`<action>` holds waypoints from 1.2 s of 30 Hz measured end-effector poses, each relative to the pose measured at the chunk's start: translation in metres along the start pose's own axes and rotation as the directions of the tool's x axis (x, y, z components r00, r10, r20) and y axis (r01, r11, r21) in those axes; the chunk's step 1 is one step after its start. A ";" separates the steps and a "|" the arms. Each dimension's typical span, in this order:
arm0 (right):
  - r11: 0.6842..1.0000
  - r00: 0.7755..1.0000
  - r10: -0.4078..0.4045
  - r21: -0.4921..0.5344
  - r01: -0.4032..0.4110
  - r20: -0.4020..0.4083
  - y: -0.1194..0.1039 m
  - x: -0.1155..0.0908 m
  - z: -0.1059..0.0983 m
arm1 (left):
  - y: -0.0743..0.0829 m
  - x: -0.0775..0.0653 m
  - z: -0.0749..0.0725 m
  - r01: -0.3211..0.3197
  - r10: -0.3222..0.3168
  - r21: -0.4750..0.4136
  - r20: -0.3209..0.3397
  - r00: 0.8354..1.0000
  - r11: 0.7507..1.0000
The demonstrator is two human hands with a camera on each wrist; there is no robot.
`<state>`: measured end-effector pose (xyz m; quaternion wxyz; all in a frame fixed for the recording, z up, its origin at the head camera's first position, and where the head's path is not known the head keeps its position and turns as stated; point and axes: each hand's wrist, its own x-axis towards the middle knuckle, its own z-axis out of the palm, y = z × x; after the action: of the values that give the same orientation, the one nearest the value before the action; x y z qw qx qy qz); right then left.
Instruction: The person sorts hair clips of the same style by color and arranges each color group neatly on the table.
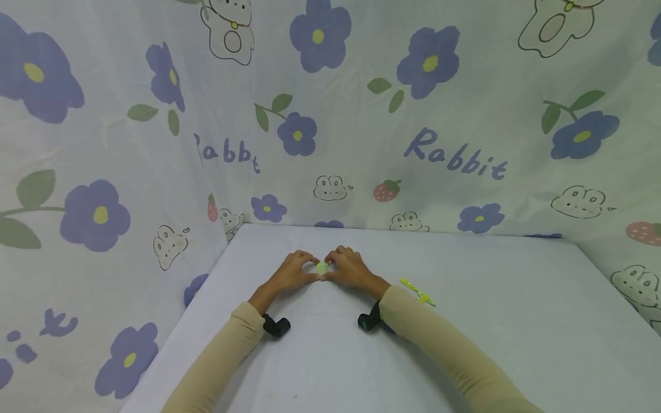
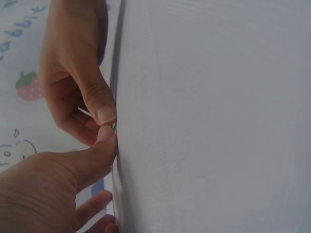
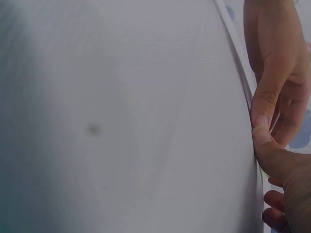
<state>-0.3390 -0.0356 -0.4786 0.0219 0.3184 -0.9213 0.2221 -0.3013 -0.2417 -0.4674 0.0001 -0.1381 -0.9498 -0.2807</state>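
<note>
A small pale yellow-green piece with light stripes is held between both hands over the white table. My left hand pinches its left side with thumb and fingers, and my right hand pinches its right side. The two thumb tips meet at its near edge. In the left wrist view, the left hand and right hand come thumb to thumb, and the piece is mostly hidden behind them. The right wrist view also has the right hand against the left hand. What kind of thing it is, I cannot tell.
A thin bright yellow strip-like item with a pale green end lies beside the right forearm. The white table reaches back to a cloth wall printed with flowers and rabbits. Each wrist carries a black camera.
</note>
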 end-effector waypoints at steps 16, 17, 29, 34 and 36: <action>0.986 0.999 0.004 0.168 -0.011 0.042 0.007 -0.009 -0.019 | 0.000 0.003 0.009 0.009 -0.011 0.067 0.030 0.999 0.998; 0.980 0.999 -0.002 0.199 -0.007 0.043 0.007 -0.011 -0.025 | 0.000 0.003 0.009 0.013 -0.015 0.072 0.031 0.999 0.997; 0.982 0.999 -0.031 0.187 0.027 0.016 0.040 -0.058 -0.094 | 0.001 0.003 0.005 0.037 -0.039 0.052 0.026 0.999 0.998; 0.988 0.998 -0.039 0.148 0.032 0.044 0.055 -0.080 -0.113 | 0.000 0.001 0.005 0.019 -0.020 0.039 0.018 1.000 0.999; 0.989 0.998 -0.044 0.143 0.035 0.055 0.059 -0.089 -0.120 | 0.000 0.001 0.004 0.022 -0.022 0.036 0.015 1.000 0.999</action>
<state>-0.3156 0.1073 -0.4100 -0.0230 0.3436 -0.8970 0.2773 -0.3019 -0.2391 -0.4708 -0.0080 -0.1297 -0.9561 -0.2626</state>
